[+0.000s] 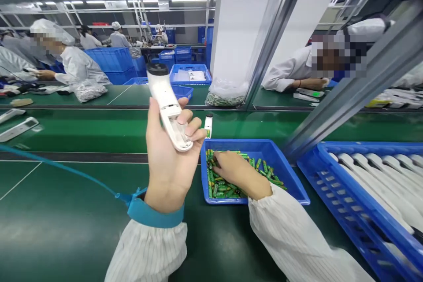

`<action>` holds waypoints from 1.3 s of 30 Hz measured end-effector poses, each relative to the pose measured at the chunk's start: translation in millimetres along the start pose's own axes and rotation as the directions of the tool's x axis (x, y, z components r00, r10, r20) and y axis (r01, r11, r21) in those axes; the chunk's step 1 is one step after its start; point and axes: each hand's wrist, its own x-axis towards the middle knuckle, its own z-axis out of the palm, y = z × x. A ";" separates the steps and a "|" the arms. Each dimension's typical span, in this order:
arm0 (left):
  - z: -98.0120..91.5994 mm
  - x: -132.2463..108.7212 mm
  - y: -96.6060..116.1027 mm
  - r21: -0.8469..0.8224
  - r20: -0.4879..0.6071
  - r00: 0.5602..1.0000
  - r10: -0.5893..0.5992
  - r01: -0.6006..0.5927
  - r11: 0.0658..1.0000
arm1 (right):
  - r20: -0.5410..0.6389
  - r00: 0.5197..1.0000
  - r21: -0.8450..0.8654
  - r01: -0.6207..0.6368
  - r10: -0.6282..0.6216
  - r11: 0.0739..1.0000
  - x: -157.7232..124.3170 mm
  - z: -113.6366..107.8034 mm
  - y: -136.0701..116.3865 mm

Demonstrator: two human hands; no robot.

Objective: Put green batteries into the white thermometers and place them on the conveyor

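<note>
My left hand (pixel 168 154) is raised in front of me, fingers wrapped round a white hand-held device (pixel 167 103) with a dark cap on top and an open compartment facing me. My right hand (pixel 239 172) reaches into a small blue bin (pixel 292 180) full of green batteries (pixel 267 172); its fingers lie down among the batteries, and what they hold is hidden. A blue wrist strap (pixel 153 213) with a blue cord sits on my left wrist.
A blue tray (pixel 330 185) at the right holds several white devices (pixel 373 176). A small white part (pixel 208 125) stands behind the bin on the green belt (pixel 82 128). Slanted metal posts (pixel 343 92) rise at right. Other people in white coats work across the line.
</note>
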 end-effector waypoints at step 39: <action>-14.1 -3.3 -26.1 0.771 0.197 0.911 -0.361 0.084 0.631 | -0.382 0.924 0.566 0.221 0.015 0.794 -99.7 -97.0 11.2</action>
